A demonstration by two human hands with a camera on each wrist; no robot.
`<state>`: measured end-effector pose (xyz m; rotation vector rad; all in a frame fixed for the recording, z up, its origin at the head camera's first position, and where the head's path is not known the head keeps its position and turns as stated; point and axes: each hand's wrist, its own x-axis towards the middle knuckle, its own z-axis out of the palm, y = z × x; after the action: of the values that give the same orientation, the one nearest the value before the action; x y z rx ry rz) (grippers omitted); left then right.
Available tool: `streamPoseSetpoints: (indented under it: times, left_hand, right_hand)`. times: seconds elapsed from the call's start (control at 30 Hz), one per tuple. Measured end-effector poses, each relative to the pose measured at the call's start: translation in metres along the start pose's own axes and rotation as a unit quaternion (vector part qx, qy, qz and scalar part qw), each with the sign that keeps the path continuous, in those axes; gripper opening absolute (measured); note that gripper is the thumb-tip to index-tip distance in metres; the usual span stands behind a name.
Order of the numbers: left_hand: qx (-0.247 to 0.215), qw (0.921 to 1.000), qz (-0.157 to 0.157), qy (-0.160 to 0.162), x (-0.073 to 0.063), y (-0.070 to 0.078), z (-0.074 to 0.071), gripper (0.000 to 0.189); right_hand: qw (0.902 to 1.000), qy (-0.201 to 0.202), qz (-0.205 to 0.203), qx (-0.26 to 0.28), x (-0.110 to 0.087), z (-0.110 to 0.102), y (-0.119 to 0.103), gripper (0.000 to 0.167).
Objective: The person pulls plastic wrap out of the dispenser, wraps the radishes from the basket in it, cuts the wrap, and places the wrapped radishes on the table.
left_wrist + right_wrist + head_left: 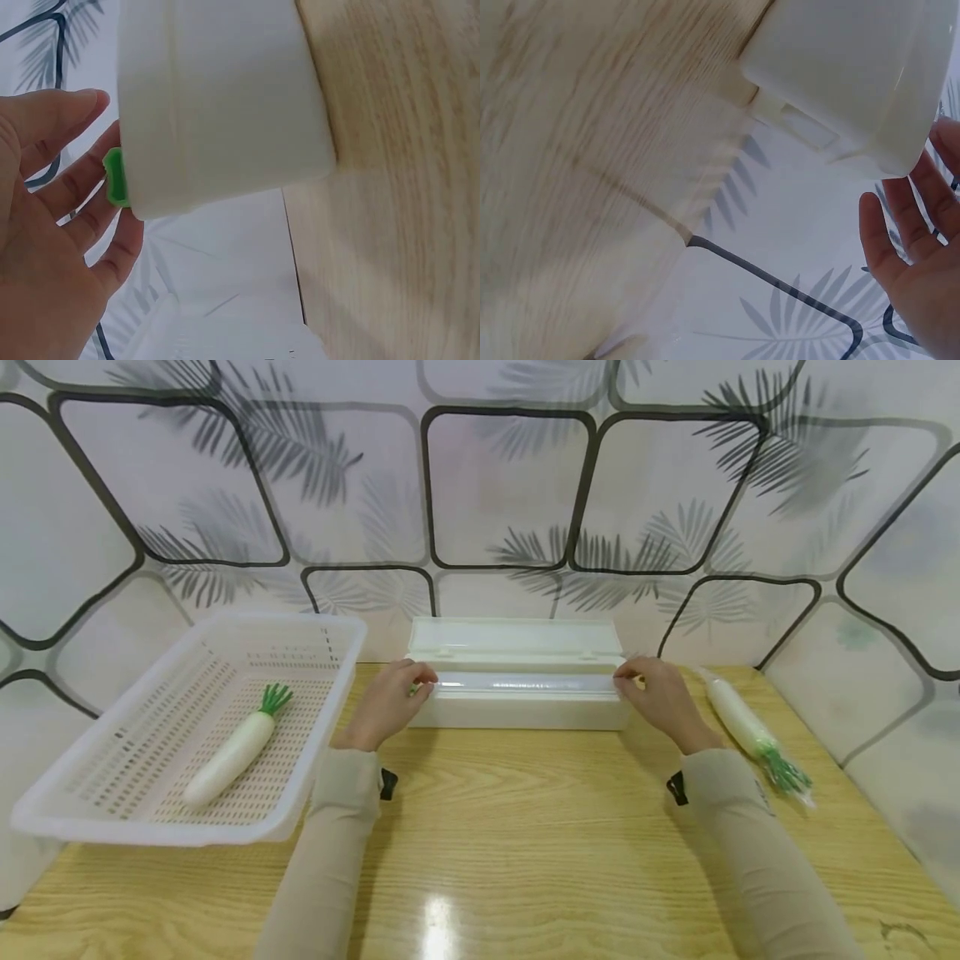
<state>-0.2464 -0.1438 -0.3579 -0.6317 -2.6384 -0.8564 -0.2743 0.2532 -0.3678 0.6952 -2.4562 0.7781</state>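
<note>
A white cling film dispenser (pixel 517 713) stands against the wall with its lid (pixel 513 633) raised. Clear cling film (pixel 525 682) stretches across its top. At the left end, my left hand (pixel 384 703) pinches the film's edge between thumb and forefinger. My right hand (pixel 663 697) pinches it likewise at the right end. The thin film between the fingertips is hard to make out. In the left wrist view, a green slider (pixel 115 178) projects from the dispenser beside the left fingers. The right wrist view shows the right fingers beside the dispenser's end (pixel 847 75).
On the left sits a white plastic basket (pixel 341 710) with a white radish (pixel 232 760) with green tops inside. A film-wrapped white radish (pixel 738 714) lies right of the right hand. The wooden table (pixel 517 835) meets a patterned wall (pixel 510 485) behind the dispenser.
</note>
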Motion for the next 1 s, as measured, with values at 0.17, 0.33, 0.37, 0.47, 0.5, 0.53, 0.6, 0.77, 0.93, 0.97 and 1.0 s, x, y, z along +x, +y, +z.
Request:
streamPoseSetpoints:
  times: [0.17, 0.33, 0.37, 0.47, 0.5, 0.53, 0.6, 0.77, 0.93, 0.97, 1.0]
  left_hand:
    - [0.003, 1.0, 0.002, 0.001, 0.001, -0.003, 0.0, 0.013]
    - [0.005, 1.0, -0.001, -0.007, 0.003, -0.002, -0.001, 0.017]
    - [0.006, 0.9999, -0.002, -0.009, 0.004, -0.002, 0.0, 0.017]
    - [0.018, 0.9997, 0.001, -0.017, 0.006, -0.002, 0.001, 0.016]
    - [0.024, 0.9995, 0.003, -0.019, 0.007, -0.003, 0.001, 0.015]
    - [0.03, 0.9993, 0.005, -0.02, 0.008, -0.003, 0.002, 0.015]
    - [0.042, 0.9989, 0.007, -0.021, 0.01, -0.002, 0.003, 0.013]
    - [0.063, 0.9977, 0.001, -0.024, 0.014, -0.002, 0.004, 0.012]
    - [0.097, 0.9943, -0.01, -0.041, 0.017, 0.004, 0.006, 0.017]
    - [0.106, 0.9933, -0.012, -0.045, 0.018, 0.006, 0.007, 0.018]
    - [0.113, 0.9925, -0.011, -0.045, 0.019, 0.007, 0.007, 0.019]
  right_hand:
    - [0.9967, 0.008, 0.063, 0.05, 0.004, -0.001, -0.003, 0.007]
    - [0.9936, 0.018, 0.099, 0.05, 0.005, -0.001, -0.003, 0.009]
    - [0.9934, 0.021, 0.101, 0.049, 0.005, -0.001, -0.002, 0.009]
    - [0.9929, 0.028, 0.105, 0.047, 0.005, -0.001, -0.001, 0.01]
    - [0.9928, 0.03, 0.106, 0.046, 0.005, 0.0, -0.001, 0.009]
    - [0.9926, 0.032, 0.107, 0.047, 0.005, 0.0, -0.002, 0.009]
    - [0.9923, 0.034, 0.109, 0.048, 0.005, 0.0, -0.002, 0.01]
    - [0.9921, 0.038, 0.109, 0.05, 0.006, 0.002, -0.002, 0.009]
    - [0.9921, 0.046, 0.105, 0.052, 0.006, 0.003, -0.003, 0.007]
    - [0.992, 0.047, 0.104, 0.052, 0.006, 0.003, -0.003, 0.007]
    - [0.9919, 0.048, 0.105, 0.052, 0.006, 0.004, -0.003, 0.007]
